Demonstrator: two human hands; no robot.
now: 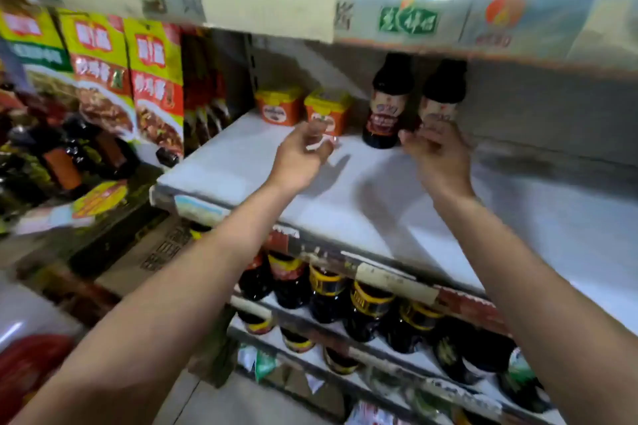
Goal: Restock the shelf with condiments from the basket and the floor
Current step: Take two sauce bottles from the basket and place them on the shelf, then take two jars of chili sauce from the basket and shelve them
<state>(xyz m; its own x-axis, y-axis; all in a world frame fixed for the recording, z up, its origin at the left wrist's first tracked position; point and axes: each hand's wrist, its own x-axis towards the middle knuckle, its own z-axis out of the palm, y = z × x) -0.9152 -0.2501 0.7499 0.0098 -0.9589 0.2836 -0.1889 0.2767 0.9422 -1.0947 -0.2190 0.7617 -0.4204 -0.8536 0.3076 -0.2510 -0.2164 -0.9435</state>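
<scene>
Bottles of dark sauce are what the white shelf needs, and most of its front is bare. Nearest us, the left hand hangs over that bare part with curled fingers, and I cannot tell if it holds anything. Farther back, the right hand is wrapped around the bottom of one upright bottle, which stands tall just right of another bottle, with two small tubs to their left.

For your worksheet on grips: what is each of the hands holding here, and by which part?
The right hand holds the right dark sauce bottle by its lower body. The left hand is loosely curled and holds nothing clearly visible.
</scene>
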